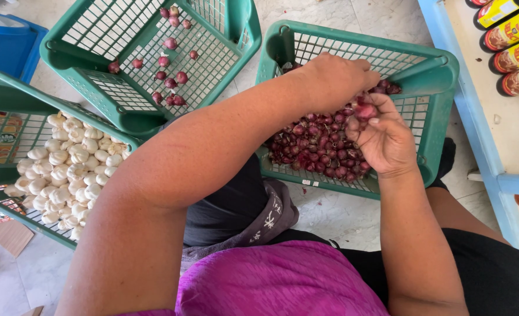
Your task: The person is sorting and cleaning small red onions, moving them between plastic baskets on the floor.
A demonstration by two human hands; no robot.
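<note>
Dark bottles (514, 35) with yellow-red labels lie on the right-hand shelf (493, 134) (pale blue).

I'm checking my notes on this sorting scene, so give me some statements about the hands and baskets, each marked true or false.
1. Both hands work over the basket of red shallots. True.
2. The right hand holds a garlic bulb. False: it holds a red shallot.
3. The garlic fills a green basket on the person's left. True.
4. The far basket is heaped full. False: it holds only a few scattered shallots.
5. The left hand rests on the floor. False: it meets the right hand above the shallots.
</note>
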